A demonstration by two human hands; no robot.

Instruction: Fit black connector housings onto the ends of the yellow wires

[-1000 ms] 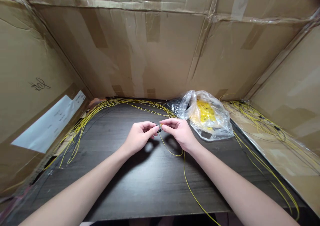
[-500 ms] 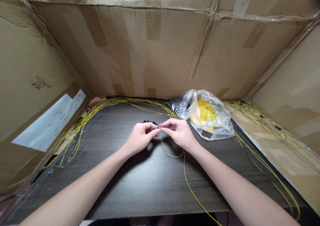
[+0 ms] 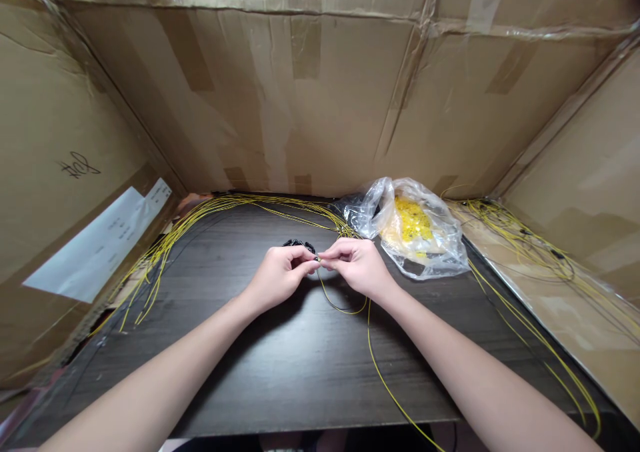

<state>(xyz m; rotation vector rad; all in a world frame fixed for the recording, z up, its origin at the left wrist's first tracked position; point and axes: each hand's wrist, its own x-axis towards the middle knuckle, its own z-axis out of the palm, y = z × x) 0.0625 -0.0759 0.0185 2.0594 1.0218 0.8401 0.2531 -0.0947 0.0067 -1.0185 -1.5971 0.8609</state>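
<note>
My left hand (image 3: 285, 273) and my right hand (image 3: 357, 264) meet fingertip to fingertip over the dark wood-grain table (image 3: 280, 372). Both pinch at a tiny dark and yellow piece (image 3: 317, 259), mostly covered by the fingers. From it a thin yellow wire (image 3: 334, 305) loops down and passes under my right wrist; a yellow wire also runs on to the table's front edge. Just behind my left fingers lies a small pile of black parts (image 3: 299, 244).
A clear plastic bag (image 3: 445, 249) of small yellow parts stands behind my right hand. Bundled yellow wires (image 3: 215, 205) curve along the back and left. More wires (image 3: 530, 239) lie on cardboard at right. Cardboard walls (image 3: 300, 105) enclose the back and sides.
My fingertips have shifted very slightly around the small piece, and a little more of the black pile shows behind my left hand. Everything else is as before.
</note>
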